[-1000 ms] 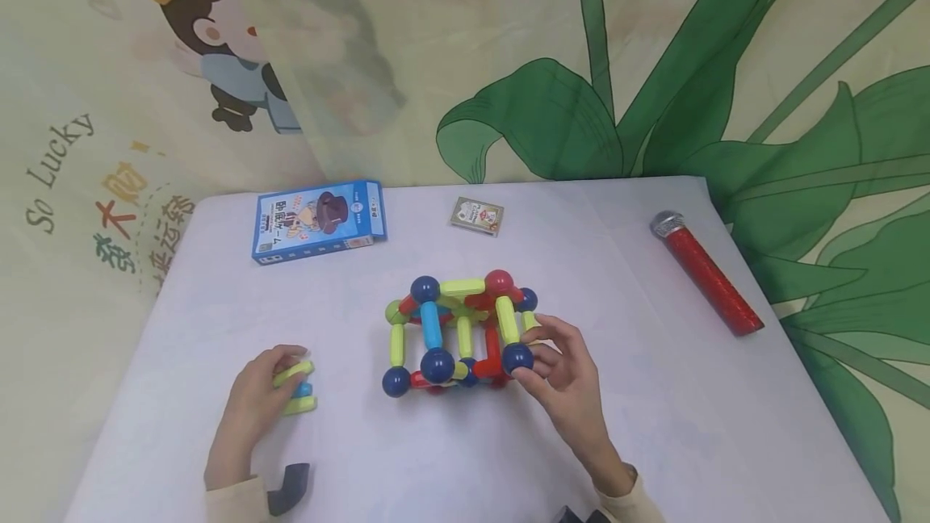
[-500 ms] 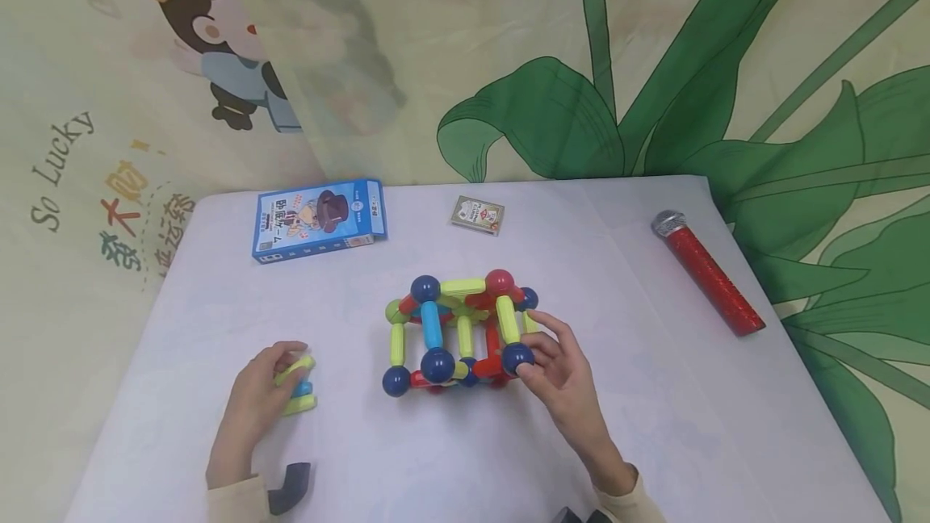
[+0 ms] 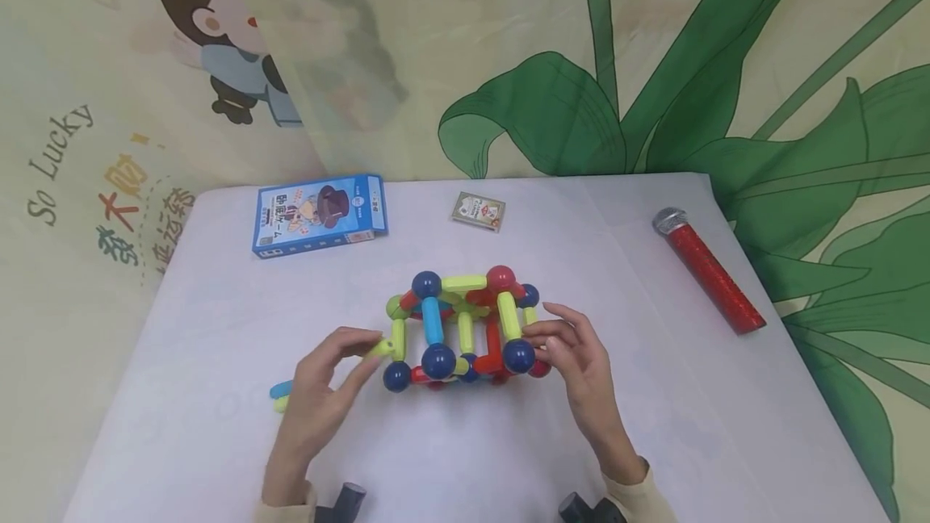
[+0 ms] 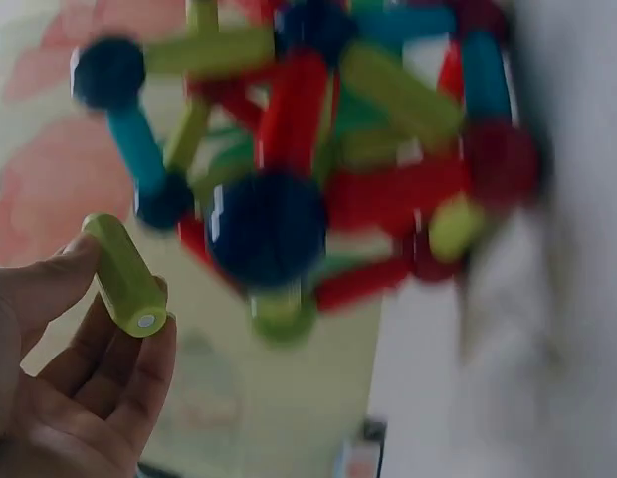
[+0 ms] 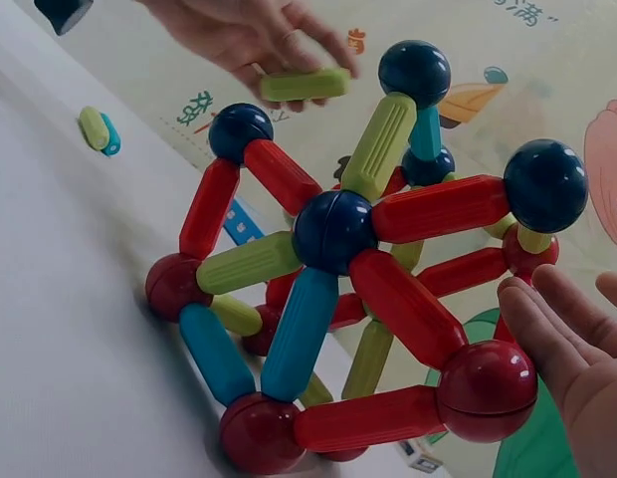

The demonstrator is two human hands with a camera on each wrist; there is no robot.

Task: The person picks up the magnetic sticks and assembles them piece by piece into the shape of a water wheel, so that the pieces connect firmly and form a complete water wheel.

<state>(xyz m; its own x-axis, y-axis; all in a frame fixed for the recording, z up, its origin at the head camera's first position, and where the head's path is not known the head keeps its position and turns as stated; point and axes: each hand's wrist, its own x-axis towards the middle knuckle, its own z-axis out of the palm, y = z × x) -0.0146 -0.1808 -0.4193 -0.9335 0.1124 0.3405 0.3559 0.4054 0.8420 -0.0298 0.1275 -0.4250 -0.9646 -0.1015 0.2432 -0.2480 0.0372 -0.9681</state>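
In the head view, a frame of magnetic rods and balls (image 3: 432, 321) stands mid-table, with blue and red balls joined by yellow-green, blue and red rods. My left hand (image 3: 320, 394) is at its left side, pinching a loose yellow-green magnetic rod (image 4: 124, 279) between thumb and fingers. One end of that rod, showing a small pale disc, points away from the hand in the left wrist view. On the other side is my right hand (image 3: 584, 370). Its fingers (image 5: 557, 334) are extended right beside a red ball (image 5: 488, 390) of the frame, holding nothing.
Two loose rods, one blue (image 3: 280, 388) and one yellow-green (image 3: 281, 405), lie left of my left forearm. Along the back are a blue picture box (image 3: 320, 215) and a small card box (image 3: 478, 211). A red glittery microphone (image 3: 712, 277) lies at the right.
My left hand has lifted one yellow-green rod from the pieces at the left and brought it rightward to the frame. My right hand's thumb has come off the front blue ball.
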